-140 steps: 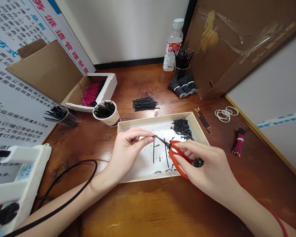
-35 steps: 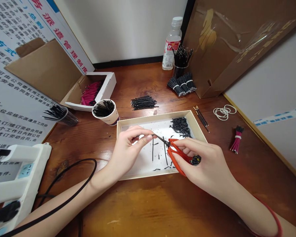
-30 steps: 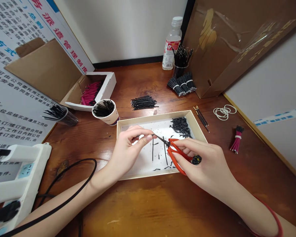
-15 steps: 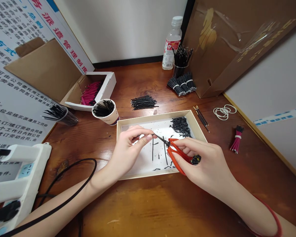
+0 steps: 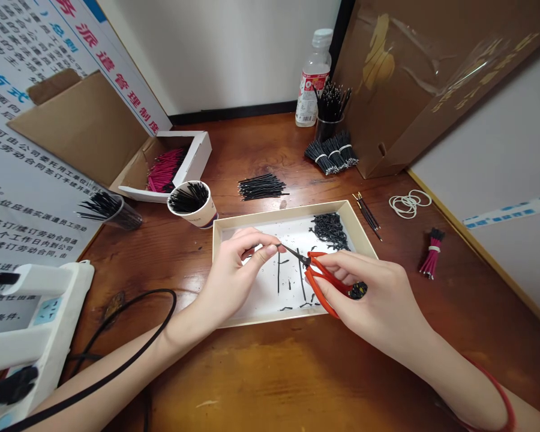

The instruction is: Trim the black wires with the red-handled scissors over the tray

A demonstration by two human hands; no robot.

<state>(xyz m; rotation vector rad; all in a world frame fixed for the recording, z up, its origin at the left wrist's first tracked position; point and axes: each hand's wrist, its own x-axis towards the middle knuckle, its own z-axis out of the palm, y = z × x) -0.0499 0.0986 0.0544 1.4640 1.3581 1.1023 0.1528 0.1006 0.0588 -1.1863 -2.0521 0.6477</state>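
My left hand (image 5: 234, 270) is closed in a pinch over the tray, with a thin black wire (image 5: 248, 248) mostly hidden between its fingers. My right hand (image 5: 364, 294) is wrapped round red-handled needle-nose pliers (image 5: 324, 276). Their slim dark jaws point left and reach the left fingertips; whether they grip the wire is too small to tell. Beneath both hands lies a shallow cream box (image 5: 362, 231) with a white floor. Small black scraps and a few longer black strands are scattered in it, and a heap of short black pieces (image 5: 330, 231) fills its far right corner.
Behind the box are loose black wires (image 5: 261, 186), a paper cup (image 5: 202, 210) of wires and an open carton (image 5: 200, 156). Tied black bundles (image 5: 330, 153) and a bottle (image 5: 312, 90) stand farther back. White rubber bands (image 5: 409, 205) lie right, a power strip (image 5: 58, 324) left.
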